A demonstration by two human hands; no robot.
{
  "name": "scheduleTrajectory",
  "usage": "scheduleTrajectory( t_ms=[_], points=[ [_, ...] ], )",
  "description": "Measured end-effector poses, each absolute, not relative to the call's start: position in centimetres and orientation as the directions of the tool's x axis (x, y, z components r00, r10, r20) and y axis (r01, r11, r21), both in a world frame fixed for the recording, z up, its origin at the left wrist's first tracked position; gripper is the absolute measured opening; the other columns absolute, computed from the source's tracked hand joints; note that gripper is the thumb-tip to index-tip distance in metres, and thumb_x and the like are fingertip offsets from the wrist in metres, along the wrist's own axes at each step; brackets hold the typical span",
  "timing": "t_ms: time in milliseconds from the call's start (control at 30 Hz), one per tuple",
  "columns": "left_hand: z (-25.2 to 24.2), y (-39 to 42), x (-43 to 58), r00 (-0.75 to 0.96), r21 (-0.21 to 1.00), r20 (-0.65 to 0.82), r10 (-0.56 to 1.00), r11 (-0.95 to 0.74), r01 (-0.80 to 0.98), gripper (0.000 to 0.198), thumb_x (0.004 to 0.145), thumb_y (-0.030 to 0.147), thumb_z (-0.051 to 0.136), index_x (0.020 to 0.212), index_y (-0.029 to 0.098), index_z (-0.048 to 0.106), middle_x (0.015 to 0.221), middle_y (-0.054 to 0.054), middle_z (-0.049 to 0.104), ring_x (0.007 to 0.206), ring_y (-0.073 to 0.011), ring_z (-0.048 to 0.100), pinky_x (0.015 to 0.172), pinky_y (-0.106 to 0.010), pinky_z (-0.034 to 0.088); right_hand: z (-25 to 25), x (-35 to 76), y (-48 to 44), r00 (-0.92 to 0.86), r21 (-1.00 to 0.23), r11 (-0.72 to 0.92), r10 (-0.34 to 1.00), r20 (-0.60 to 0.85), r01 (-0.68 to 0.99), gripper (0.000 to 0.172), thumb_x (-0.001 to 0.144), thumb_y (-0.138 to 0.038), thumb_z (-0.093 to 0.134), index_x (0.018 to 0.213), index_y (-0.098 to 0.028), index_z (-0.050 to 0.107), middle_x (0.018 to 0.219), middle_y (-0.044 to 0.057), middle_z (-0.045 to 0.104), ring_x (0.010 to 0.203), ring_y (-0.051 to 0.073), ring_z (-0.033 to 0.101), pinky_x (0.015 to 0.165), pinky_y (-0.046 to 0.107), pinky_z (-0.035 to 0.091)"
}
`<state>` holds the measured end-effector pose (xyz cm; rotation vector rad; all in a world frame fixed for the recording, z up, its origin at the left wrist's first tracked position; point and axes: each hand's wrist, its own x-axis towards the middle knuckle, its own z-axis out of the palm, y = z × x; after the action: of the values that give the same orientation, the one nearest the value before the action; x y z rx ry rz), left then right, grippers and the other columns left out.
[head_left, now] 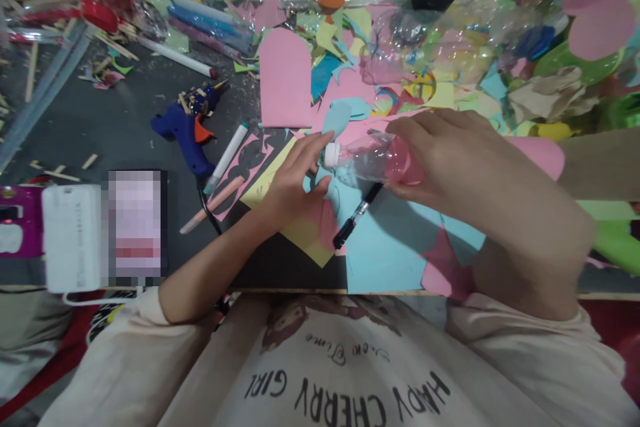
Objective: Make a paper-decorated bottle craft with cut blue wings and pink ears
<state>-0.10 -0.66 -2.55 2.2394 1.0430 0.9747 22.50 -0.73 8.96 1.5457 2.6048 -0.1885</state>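
Note:
My right hand (pixel 435 153) is wrapped round a small clear plastic bottle (pixel 367 155), which is held on its side. Its white cap (pixel 331 154) points left, and pink shows at the part nearest my palm. Close to the cap is my left hand (pixel 300 177), with thumb and fingers apart and nothing between them. Under the bottle lie light blue paper (pixel 395 247) and a black pen (pixel 357 217). Yellow paper (pixel 313 240) is beneath my left hand. A pink paper piece with a rounded top (pixel 285 77) lies beyond it.
A blue glue gun (pixel 185 127) lies on the left with its cord. Near it are a white marker (pixel 227 157), a phone (pixel 137 223) and a white power bank (pixel 73 237). Paper scraps and clear plastic (pixel 420 40) crowd the back. The table edge runs close to my body.

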Motion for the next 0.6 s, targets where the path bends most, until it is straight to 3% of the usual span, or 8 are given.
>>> scheduleTrajectory(
  t_ms=[233,333,433,600],
  points=[
    [-2.2,-0.6,-0.2,0.429,0.757,0.355,0.831,-0.525,0.389,0.059,0.095,0.060,0.041,0.143,0.027,0.041,0.139,-0.012,0.055,0.097,-0.0203,0.064,0.083,-0.036,0.055,9.5,22.4,-0.8,-0.475,-0.022,0.477,0.868,-0.145,0.879,0.032,0.091,-0.038,0.044,0.115,-0.020,0.057,0.100,0.014,0.065,0.106,0.037,0.061,0.089,0.051,0.047],
    [-2.1,-0.7,-0.3,0.351,0.846,0.347,0.870,-0.452,0.282,0.059,0.095,0.064,0.031,0.147,0.034,0.034,0.143,-0.009,0.052,0.080,-0.0156,0.065,0.082,-0.037,0.056,9.7,22.8,-0.7,-0.490,0.044,0.498,0.863,-0.121,0.866,0.035,0.088,-0.039,0.045,0.113,-0.016,0.056,0.096,0.015,0.066,0.096,0.036,0.063,0.083,0.049,0.049],
    [-1.9,-0.8,-0.3,0.256,0.884,0.336,0.906,-0.397,0.245,0.052,0.099,0.058,0.024,0.139,0.033,0.046,0.136,-0.007,0.059,0.073,-0.0144,0.066,0.078,-0.038,0.057,9.9,23.0,-0.6,-0.487,0.089,0.497,0.866,-0.113,0.863,0.040,0.084,-0.037,0.051,0.115,-0.011,0.056,0.096,0.017,0.065,0.094,0.037,0.063,0.082,0.048,0.049],
    [-1.2,-0.7,0.0,0.266,0.836,0.393,0.880,-0.462,0.295,0.052,0.101,0.050,0.021,0.116,0.027,0.064,0.123,-0.005,0.068,0.114,-0.0259,0.064,0.097,-0.051,0.053,10.2,22.9,-0.6,-0.460,0.111,0.481,0.872,-0.170,0.870,0.051,0.080,-0.037,0.059,0.118,-0.004,0.054,0.102,0.022,0.065,0.096,0.039,0.062,0.084,0.046,0.047]
  ],
)
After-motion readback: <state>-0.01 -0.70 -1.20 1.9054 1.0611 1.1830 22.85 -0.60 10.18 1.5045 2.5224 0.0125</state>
